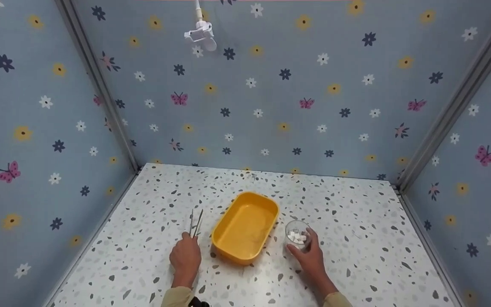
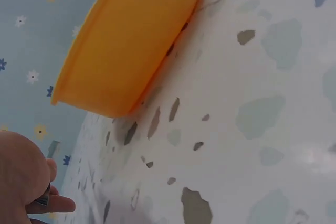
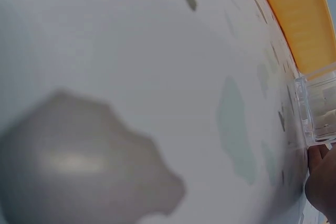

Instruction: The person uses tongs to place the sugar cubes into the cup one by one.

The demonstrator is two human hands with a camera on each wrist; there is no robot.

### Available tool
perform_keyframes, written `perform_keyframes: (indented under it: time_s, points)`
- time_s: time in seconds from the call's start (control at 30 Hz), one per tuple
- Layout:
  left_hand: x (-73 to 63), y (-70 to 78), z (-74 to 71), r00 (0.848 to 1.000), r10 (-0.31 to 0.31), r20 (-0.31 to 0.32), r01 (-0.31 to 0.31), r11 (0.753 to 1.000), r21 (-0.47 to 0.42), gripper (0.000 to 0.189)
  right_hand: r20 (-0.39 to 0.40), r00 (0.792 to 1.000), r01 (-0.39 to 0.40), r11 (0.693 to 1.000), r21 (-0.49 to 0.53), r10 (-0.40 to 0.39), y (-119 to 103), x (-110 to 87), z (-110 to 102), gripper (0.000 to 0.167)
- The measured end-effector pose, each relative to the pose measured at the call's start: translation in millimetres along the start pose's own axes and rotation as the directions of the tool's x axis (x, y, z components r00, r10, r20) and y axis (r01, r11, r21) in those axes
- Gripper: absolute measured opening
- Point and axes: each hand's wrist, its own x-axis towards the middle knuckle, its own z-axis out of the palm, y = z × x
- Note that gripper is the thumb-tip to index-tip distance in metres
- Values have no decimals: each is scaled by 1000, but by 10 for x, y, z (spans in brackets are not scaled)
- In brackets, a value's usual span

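Note:
My left hand [image 1: 186,257] grips a pair of metal tweezers [image 1: 196,224] by the near end, with the two tips pointing away from me and apart. In the left wrist view the thumb and fingers [image 2: 26,177] close round the metal at the lower left. My right hand [image 1: 310,254] holds a clear glass [image 1: 297,228], its thumb on the near side and its fingers round the right side. Several small white cubes [image 1: 298,238] lie inside the glass. Between the hands stands a yellow rectangular tub [image 1: 245,226], with nothing inside.
The tub and glass stand on a white speckled tabletop [image 1: 356,247]. Flowered blue panels [image 1: 267,85] enclose it at the back and both sides, with grey metal posts at the corners. A white clamp [image 1: 203,36] hangs high at the back.

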Motion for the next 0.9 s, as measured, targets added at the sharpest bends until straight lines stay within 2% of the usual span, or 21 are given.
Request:
perform_keyframes:
  time_s: [0.17, 0.37, 0.5, 0.9]
  points:
    - [21, -78, 133, 1000, -3, 21, 3, 1000, 25, 29, 2, 1000, -4, 1000, -6, 4, 3, -5, 2, 94]
    - [50, -101, 181, 999, 16, 29, -19, 993, 116, 32, 1, 1000, 13, 1000, -8, -13, 2, -3, 1, 96]
    - [62, -89, 180, 998, 7, 60, -17, 987, 160, 34, 3, 1000, -1, 1000, -17, 1, 1, -10, -4, 96]
    - [83, -84, 108, 989, -26, 142, 3, 987, 159, 35, 12, 1000, -10, 1000, -13, 10, -8, 0, 7, 94]
